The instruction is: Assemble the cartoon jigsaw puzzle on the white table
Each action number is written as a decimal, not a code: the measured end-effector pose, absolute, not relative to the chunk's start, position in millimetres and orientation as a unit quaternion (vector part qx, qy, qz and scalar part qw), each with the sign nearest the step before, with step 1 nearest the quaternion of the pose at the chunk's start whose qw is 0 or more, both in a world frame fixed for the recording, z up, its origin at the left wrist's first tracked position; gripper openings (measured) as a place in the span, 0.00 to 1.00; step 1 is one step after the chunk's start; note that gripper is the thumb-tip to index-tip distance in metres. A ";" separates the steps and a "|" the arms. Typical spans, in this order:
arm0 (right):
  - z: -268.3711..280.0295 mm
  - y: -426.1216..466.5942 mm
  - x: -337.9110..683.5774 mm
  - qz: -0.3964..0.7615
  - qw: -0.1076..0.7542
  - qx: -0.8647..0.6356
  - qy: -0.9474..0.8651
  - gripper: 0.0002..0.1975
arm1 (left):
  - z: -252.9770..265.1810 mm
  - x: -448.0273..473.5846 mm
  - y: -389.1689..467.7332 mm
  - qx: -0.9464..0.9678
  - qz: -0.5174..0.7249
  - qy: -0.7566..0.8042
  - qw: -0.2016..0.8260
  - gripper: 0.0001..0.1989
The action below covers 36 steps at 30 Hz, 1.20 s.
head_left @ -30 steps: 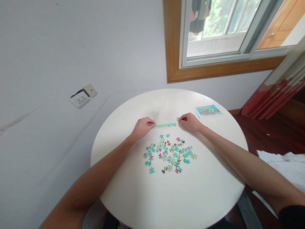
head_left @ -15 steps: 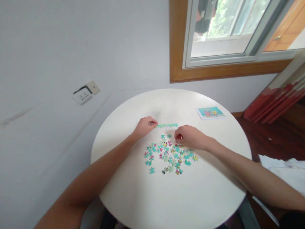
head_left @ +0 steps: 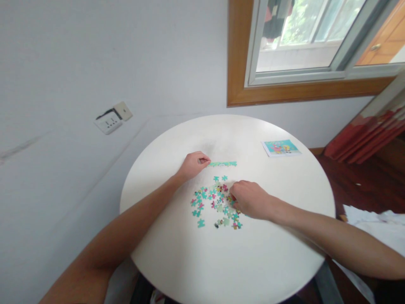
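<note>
A narrow strip of joined jigsaw pieces, mostly green and teal, lies across the middle of the table. At its left end, my left hand has thumb and fingertips pinched together on the strip's edge. Nearer to me is a loose spread of jigsaw pieces in teal, pink, yellow and pale green. My right hand is over the right side of this spread, with its fingers curled down among the pieces. It covers several of them, and whatever its fingertips touch is hidden.
The round white table stands against the wall. A picture card with cartoon figures lies at the table's back right. Beyond are a wall socket, a wood-framed window and a red curtain. White papers lie at right, below table height.
My right hand has moved down from near the strip's right end onto the right part of the loose pieces. My left hand keeps its place at the strip's left end.
</note>
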State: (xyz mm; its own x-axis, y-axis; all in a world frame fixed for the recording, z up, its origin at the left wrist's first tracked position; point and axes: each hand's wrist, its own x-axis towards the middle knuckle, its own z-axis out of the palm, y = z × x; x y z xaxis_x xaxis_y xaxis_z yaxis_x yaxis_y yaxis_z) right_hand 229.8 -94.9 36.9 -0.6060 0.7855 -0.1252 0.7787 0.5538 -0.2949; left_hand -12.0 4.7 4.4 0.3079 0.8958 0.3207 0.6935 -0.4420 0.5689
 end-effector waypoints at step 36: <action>-11.4 36.8 275.4 0.127 0.202 -0.553 -0.798 0.10 | 4.0 -13.2 4.5 0.798 0.303 0.493 0.170 0.09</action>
